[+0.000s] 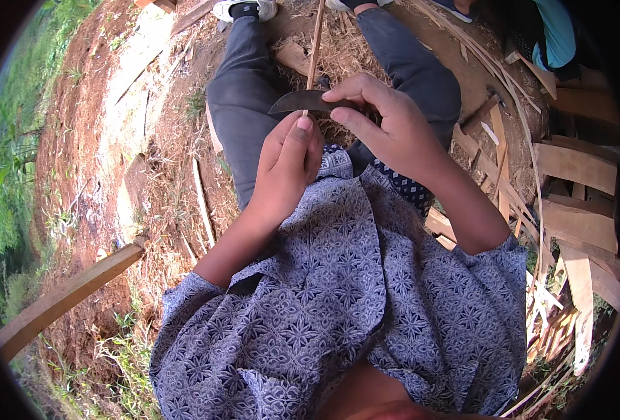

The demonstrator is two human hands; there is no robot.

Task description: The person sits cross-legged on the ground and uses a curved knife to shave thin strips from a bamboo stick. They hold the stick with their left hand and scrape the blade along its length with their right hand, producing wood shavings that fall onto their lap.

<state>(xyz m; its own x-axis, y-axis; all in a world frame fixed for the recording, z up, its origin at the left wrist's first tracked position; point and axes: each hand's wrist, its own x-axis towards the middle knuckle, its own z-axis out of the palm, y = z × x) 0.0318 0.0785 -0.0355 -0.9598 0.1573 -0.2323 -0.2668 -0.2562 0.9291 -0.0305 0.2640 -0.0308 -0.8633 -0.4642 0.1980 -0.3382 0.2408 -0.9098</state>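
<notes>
Above my lap, my left hand (290,155) is closed round the near end of a long thin wooden strip (315,45), its thumb pressed along the top. The strip runs away from me between my knees. My right hand (387,115) grips a dark, curved knife blade (303,102), thumb below and fingers above. The blade lies crosswise over the strip, just beyond my left thumb, with its pointed tip toward the left. Most of the knife's handle is hidden inside my right hand.
Stacked boards (579,168) stand at the right, with loose slats and long thin strips beside them. A squared timber (72,297) juts in at lower left. Wood shavings litter the brown soil. Another person's light-blue garment (556,35) shows at upper right.
</notes>
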